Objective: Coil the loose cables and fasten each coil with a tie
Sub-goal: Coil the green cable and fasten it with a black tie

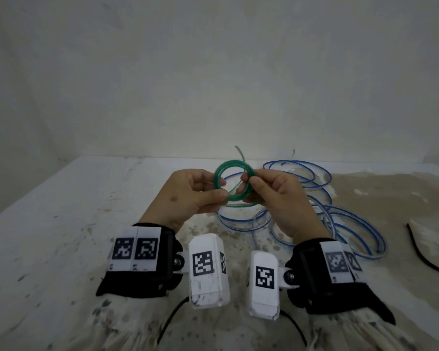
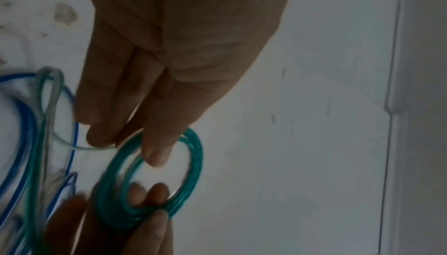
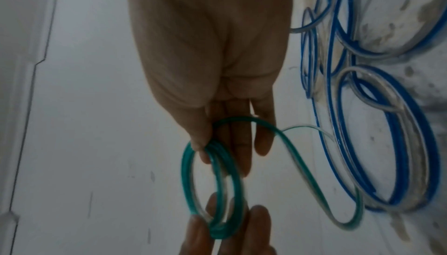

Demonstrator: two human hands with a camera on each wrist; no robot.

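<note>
- Two hands hold one green coil above the desk, between them, its ring standing roughly upright and facing you.
- Your left hand pinches the coil's left rim; your right hand pinches the right rim, thumb against fingers.
- A loose green tail runs off the coil toward your right side and down to the desk; your right hand is nearer to it.
- Judgement: the next wrap needs that tail led round the ring while the left pinch keeps the turns together.
- Blue cable lies uncoiled on the desk beyond and right of the hands.
- Black ties lie far right, well apart from both hands.
</note>
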